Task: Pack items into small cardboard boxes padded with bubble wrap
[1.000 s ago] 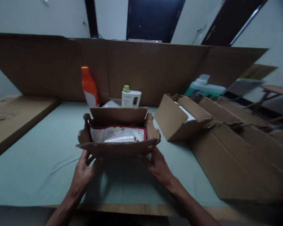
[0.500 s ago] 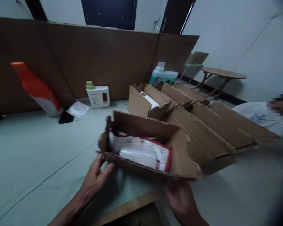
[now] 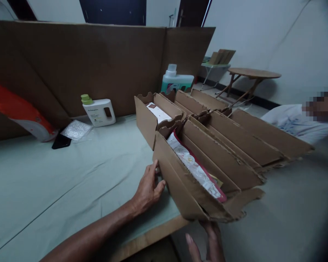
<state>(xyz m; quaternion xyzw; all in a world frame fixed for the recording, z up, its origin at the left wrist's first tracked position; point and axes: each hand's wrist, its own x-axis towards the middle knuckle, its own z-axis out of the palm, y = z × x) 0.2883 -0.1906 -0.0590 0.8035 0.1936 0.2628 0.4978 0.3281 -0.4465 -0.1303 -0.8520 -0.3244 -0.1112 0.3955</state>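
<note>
An open-topped cardboard box (image 3: 177, 182) holds a red-edged, white printed pouch (image 3: 194, 167) and stands slanted against the row of boxes, its near end jutting past the table edge. My left hand (image 3: 147, 189) touches the box's left side with its fingertips, thumb spread apart. Below the near end is my right hand (image 3: 207, 242), its fingers reaching up to the box's underside and its thumb held away. Part of that hand is cut off by the frame. Neither hand is wrapped round the box.
More cardboard boxes (image 3: 221, 145) stand to the right; one behind contains a white packet (image 3: 158, 112). A green-capped white bottle (image 3: 98, 112), an orange bottle (image 3: 22, 112), a phone (image 3: 61, 141), bubble wrap (image 3: 76, 130) and a teal bottle (image 3: 177, 80) are farther back. Another person (image 3: 297, 118) is at right.
The box with the pouch has turned and moved right, up against the other boxes. My left hand has shifted from its corner to its side. The view has swung slightly right.
</note>
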